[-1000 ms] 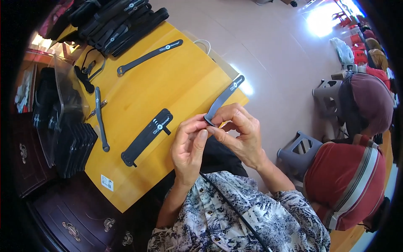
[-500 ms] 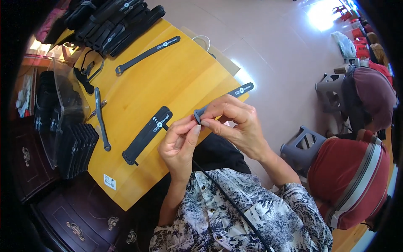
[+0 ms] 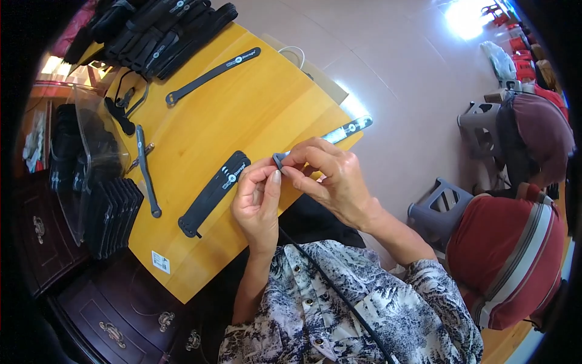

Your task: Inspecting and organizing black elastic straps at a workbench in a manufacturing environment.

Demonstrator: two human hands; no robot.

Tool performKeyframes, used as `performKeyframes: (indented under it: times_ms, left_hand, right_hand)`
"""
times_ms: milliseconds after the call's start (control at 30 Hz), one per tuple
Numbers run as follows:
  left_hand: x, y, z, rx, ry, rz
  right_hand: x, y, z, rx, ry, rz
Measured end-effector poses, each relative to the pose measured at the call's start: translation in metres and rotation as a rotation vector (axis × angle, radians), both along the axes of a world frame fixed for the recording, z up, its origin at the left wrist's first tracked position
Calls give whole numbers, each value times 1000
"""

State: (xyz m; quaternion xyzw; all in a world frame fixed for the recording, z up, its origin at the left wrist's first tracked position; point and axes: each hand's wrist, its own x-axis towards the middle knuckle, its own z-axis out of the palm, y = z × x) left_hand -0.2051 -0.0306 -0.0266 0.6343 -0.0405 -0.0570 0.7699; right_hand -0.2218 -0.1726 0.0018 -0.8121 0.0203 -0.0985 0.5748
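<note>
Both hands, left (image 3: 257,203) and right (image 3: 333,179), are pinching a black strap (image 3: 339,133) running toward two o'clock over the counter (image 3: 254,103).

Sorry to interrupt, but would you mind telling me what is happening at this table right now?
A person in a patterned shirt is working with both hands over the yellow wooden table. The left hand and right hand together pinch the near end of a thin black strap, whose far end sticks out past the table edge. A wider black strap lies flat just left of the hands, a long one lies farther up, and a pile of black straps sits at the far corner.
</note>
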Motion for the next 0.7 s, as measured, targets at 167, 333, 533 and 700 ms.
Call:
performKeyframes:
  times_ms: [167, 333, 533, 700]
  left_hand:
    - [1, 0, -4, 56, -24, 14]
    - [2, 5, -9, 59, -9, -3]
    - [2, 5, -7, 107, -37, -4]
    - [2, 5, -10, 105, -77, 2]
  right_hand:
    - [1, -4, -3, -113, 7, 33]
    - [4, -6, -7, -97, -22, 71]
    - [4, -3, -4, -17, 64, 73]
    - [5, 4, -5, 3, 90, 25]
